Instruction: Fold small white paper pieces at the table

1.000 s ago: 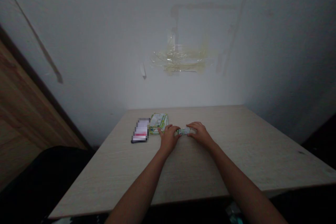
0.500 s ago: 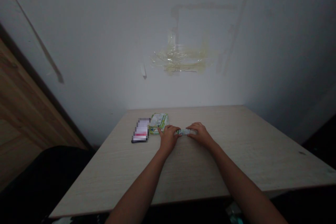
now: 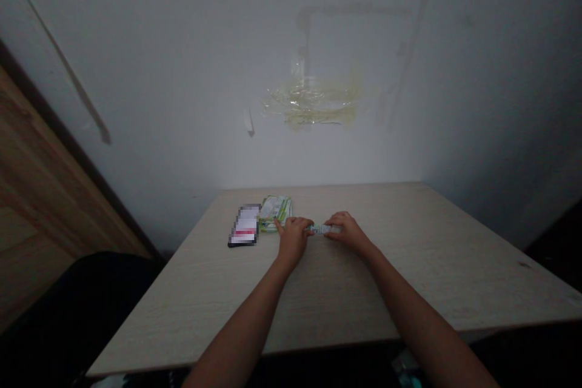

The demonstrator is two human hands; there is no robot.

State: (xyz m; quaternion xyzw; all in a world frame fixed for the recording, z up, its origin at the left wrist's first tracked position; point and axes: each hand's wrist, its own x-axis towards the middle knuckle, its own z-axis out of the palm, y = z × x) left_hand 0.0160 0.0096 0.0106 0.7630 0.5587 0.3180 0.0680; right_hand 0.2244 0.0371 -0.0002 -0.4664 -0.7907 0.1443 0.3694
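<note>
Between my two hands lies a small, narrow white-and-green packet (image 3: 320,229), close to the tabletop. My left hand (image 3: 294,239) pinches its left end with thumb and fingers, and my right hand (image 3: 348,232) pinches the right end. Only the middle of the packet shows; the fingers cover both ends. Just beyond my left hand rests a stack of flat green-and-white packets (image 3: 275,210), partly behind the left thumb. A phone (image 3: 245,225) with a blurred-out screen lies left of that stack.
The pale wooden table (image 3: 336,297) reaches back to a grey wall (image 3: 182,73) with yellowed tape (image 3: 318,106) stuck on it. A wooden panel (image 3: 40,194) and a dark object (image 3: 86,297) stand to the left of the table.
Both hands keep their grip on the small packet and have shifted very slightly to the right. The stack and the phone stay where they were.
</note>
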